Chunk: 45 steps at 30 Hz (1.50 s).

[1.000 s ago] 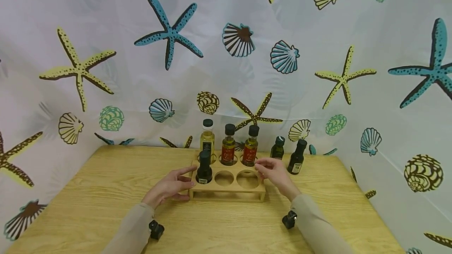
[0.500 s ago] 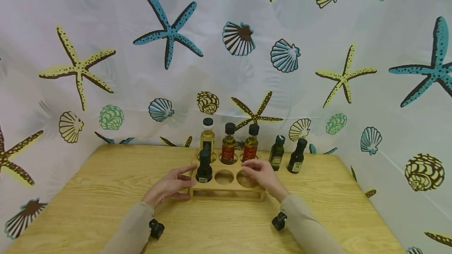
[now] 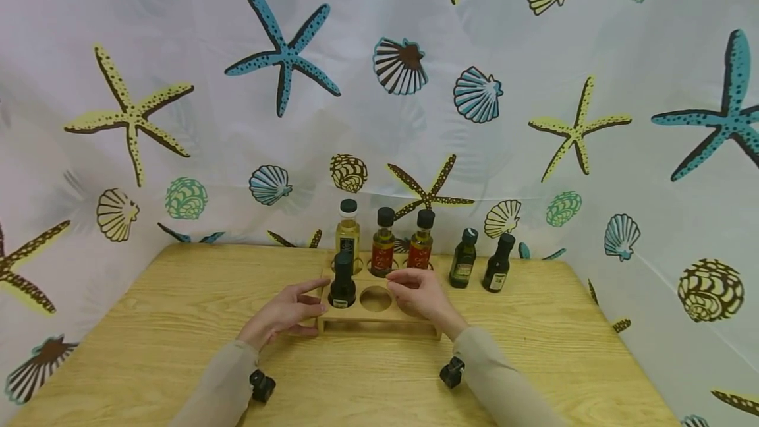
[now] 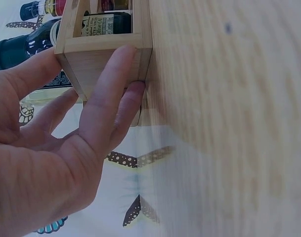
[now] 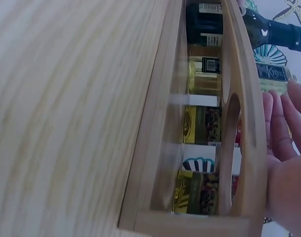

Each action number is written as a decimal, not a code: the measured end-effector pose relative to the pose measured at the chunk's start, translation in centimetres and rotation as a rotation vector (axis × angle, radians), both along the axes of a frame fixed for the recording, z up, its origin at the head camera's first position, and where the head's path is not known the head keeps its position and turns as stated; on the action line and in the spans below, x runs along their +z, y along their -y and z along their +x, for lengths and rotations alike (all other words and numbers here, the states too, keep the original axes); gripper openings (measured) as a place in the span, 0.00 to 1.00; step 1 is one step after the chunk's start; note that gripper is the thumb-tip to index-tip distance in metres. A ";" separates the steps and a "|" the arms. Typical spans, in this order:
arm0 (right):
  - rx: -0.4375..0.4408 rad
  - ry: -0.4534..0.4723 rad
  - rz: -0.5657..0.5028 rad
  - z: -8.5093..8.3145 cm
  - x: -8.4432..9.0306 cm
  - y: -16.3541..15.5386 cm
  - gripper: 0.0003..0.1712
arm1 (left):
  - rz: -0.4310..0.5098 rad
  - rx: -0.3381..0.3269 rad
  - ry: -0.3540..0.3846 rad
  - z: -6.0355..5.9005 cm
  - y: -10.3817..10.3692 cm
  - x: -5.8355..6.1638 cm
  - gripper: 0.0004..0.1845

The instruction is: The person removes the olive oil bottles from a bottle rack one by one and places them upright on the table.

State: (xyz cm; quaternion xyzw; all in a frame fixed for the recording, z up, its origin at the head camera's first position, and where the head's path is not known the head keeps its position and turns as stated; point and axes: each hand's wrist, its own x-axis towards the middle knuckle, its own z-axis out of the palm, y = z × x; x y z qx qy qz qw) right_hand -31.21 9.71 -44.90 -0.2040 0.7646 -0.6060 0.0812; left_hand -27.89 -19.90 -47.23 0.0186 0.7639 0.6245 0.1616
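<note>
A two-tier wooden bottle rack (image 3: 379,317) stands mid-table. My left hand (image 3: 284,313) is at its left end, straight fingers touching the end panel (image 4: 103,61) in the left wrist view. Over the rack's front right hole hovers my right hand (image 3: 418,292), fingers loosely bent and holding nothing; it partly hides that hole. A dark bottle (image 3: 342,287) sits in the front left hole, and the front middle hole (image 3: 376,299) is bare. The back row carries a pale yellow oil bottle (image 3: 348,236) and two red-labelled bottles, one in the middle (image 3: 383,252), one at right (image 3: 420,249).
Right of the rack, a small green bottle (image 3: 462,261) and a dark bottle with a white label (image 3: 499,265) stand on the wooden table (image 3: 178,308). Behind and beside the table hangs a white cloth (image 3: 367,130) printed with starfish and shells.
My right hand has moved left from the rack's right end across the front right hole, uncovering the green bottle. The left hand has stayed at the left end.
</note>
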 end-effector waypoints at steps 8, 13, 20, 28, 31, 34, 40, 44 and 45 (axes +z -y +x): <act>0.004 -0.008 -0.014 -0.6 -1.5 2.1 0.21 | 0.000 0.009 0.001 0.1 -0.1 -0.2 0.33; 0.009 0.013 -0.046 -0.3 -1.6 3.1 0.22 | -0.010 0.016 0.005 0.1 -0.1 -0.3 0.33; -0.005 -0.005 -0.029 0.0 -1.3 4.3 0.22 | -0.008 0.021 0.007 0.0 -0.1 -0.2 0.32; -0.018 -0.010 -0.003 0.8 -0.2 5.9 0.24 | -0.010 0.021 0.011 0.0 -0.1 -0.2 0.32; -0.031 -0.007 -0.022 0.5 -0.6 6.3 0.24 | -0.002 0.019 0.015 0.1 -0.1 -0.2 0.33; -0.037 -0.014 -0.038 0.0 -1.0 6.7 0.24 | 0.000 0.017 0.015 0.0 0.0 -0.2 0.33; -0.025 -0.025 -0.046 -0.4 -1.3 7.3 0.25 | -0.008 0.017 0.015 0.0 -0.1 -0.2 0.32; -0.029 -0.013 -0.051 -0.4 -1.5 7.7 0.26 | -0.010 0.018 0.015 0.0 -0.1 -0.2 0.32; -0.030 -0.010 -0.051 -0.3 -1.5 7.8 0.26 | -0.009 0.018 0.015 0.0 -0.1 -0.2 0.33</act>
